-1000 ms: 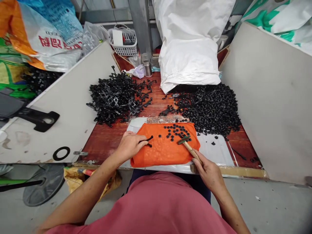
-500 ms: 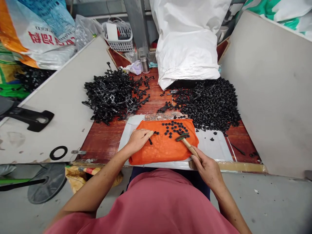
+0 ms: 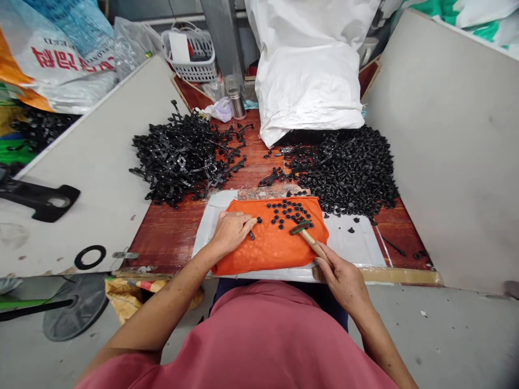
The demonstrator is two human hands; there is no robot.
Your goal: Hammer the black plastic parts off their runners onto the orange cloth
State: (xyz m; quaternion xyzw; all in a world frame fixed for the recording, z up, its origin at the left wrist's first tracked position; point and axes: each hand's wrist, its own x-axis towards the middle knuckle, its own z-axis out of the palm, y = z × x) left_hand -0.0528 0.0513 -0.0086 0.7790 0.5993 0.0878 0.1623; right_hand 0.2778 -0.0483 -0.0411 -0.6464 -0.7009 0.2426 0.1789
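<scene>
My left hand (image 3: 232, 232) is closed over the left part of an orange cloth (image 3: 275, 251), pinching a small black plastic part (image 3: 252, 235) whose ends stick out past the fingertips. The rest of that part is hidden by my fingers. In my right hand (image 3: 341, 276) is a hammer (image 3: 310, 239), gripped by its wooden handle. Its dark green head rests low over the cloth, beside several round black caps (image 3: 290, 210) scattered on the cloth's upper right.
Behind the cloth, a tangled heap of black plastic parts (image 3: 178, 156) lies left and a heap of black mushroom-shaped pieces (image 3: 352, 170) right. A white sack (image 3: 310, 81) stands at the back, near a steel flask (image 3: 236, 102) and a grey basket (image 3: 194, 67). Pale panels (image 3: 446, 151) flank the table.
The view has shifted slightly. My left fingers have turned a little with the black part, and the hammer stays nearly where it was.
</scene>
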